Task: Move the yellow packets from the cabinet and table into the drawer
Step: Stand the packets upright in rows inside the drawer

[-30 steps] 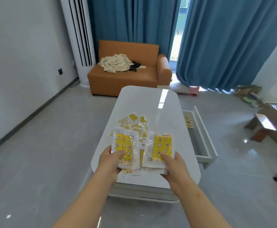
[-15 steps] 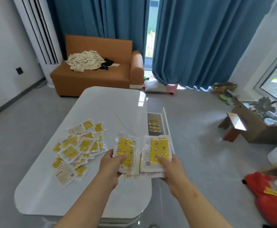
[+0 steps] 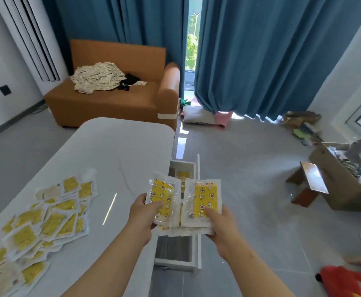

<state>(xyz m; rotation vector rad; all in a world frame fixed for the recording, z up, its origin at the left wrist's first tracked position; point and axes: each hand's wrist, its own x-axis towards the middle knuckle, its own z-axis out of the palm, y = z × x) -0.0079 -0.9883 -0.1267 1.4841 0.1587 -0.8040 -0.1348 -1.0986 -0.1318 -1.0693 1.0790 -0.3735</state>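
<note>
My left hand grips a stack of yellow star-printed packets. Beside it, my right hand grips a second stack of yellow packets. Both stacks hang above the open white drawer, which sticks out from the right side of the white table. A few yellow packets lie at the drawer's far end. Several more yellow packets are spread in a pile over the table's near left part.
An orange sofa with crumpled cloth stands beyond the table, in front of blue curtains. At right on the floor are a small wooden stool, a cardboard box of clutter and a red object.
My view and both hands swung right. The held packets went from above the table's pile to above the open drawer, and the pile now lies to my left.
</note>
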